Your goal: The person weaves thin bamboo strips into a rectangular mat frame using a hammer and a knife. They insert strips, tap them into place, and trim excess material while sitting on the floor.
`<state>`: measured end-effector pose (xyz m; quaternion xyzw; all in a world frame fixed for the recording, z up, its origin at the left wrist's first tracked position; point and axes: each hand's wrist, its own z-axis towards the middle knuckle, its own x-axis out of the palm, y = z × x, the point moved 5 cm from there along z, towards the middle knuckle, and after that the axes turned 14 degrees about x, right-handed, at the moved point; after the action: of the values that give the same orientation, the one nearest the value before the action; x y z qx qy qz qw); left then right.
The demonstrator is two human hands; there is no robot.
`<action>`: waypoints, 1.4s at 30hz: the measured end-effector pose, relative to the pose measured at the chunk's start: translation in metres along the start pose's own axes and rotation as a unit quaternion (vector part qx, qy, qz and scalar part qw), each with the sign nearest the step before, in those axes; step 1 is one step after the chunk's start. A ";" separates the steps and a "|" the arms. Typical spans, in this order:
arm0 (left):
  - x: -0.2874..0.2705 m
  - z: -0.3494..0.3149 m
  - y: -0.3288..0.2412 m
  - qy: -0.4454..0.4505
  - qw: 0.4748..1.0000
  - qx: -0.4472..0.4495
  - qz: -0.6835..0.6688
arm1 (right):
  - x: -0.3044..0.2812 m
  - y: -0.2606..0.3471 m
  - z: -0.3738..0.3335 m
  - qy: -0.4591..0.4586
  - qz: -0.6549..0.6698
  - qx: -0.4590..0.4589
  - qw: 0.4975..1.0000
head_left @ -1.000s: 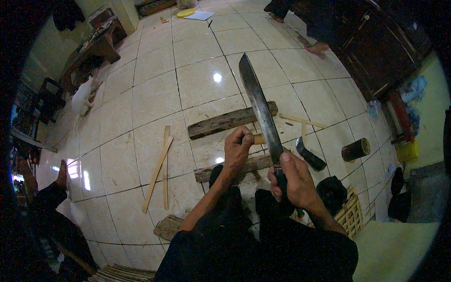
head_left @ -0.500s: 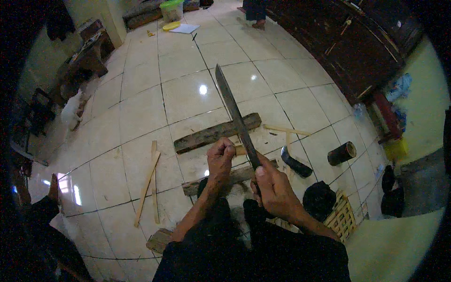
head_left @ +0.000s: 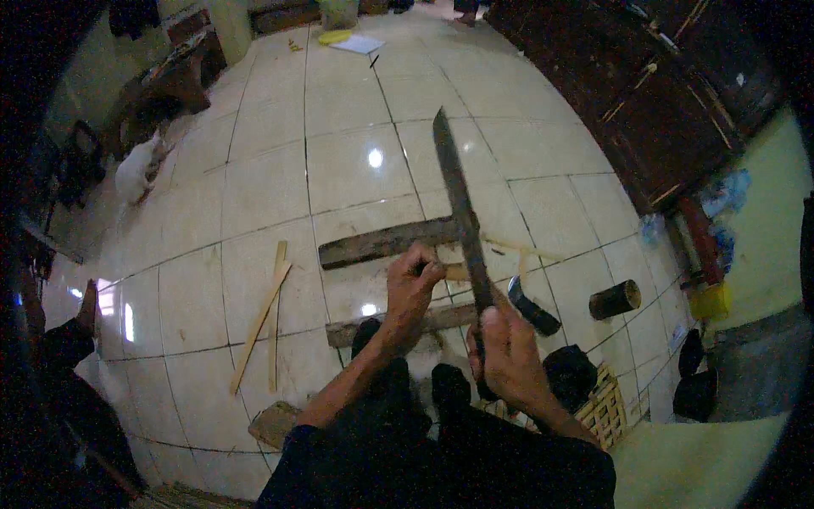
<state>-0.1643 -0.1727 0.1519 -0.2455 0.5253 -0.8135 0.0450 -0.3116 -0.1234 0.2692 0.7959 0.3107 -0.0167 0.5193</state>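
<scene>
My right hand is wrapped round the handle of a long, dark machete, whose blade points up and away from me. My left hand is closed on a short, pale bamboo strip. The strip meets the side of the blade, and its other end is hidden in my fist. Beneath my hands, two rough wooden beams lie crosswise on the tiled floor. A curved blade with a black handle rests just right of the machete.
Thin bamboo strips lie crossed at left. At right are a dark cylinder, a black bundle and a woven basket. A person's dark-clothed leg is at far left, near a white cat. Dark cabinets stand far right.
The view has shifted slightly. Both hands and the machete have moved a little to the right, and the blade stands more upright. The bamboo strip stays against the blade.
</scene>
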 end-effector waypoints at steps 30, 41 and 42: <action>-0.015 -0.007 0.040 0.118 0.983 0.034 0.134 | -0.025 0.024 -0.006 0.009 0.078 0.006 0.997; -0.048 -0.007 0.087 0.080 0.988 -0.092 0.093 | -0.014 0.017 0.015 0.007 0.056 -0.059 0.997; -0.047 -0.009 0.093 0.059 0.987 -0.125 0.079 | -0.012 0.007 0.024 0.001 0.031 -0.051 0.998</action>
<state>-0.1442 -0.1911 0.0509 -0.1580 0.6424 -0.7484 0.0471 -0.3104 -0.1505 0.2678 0.7779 0.2870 0.0165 0.5588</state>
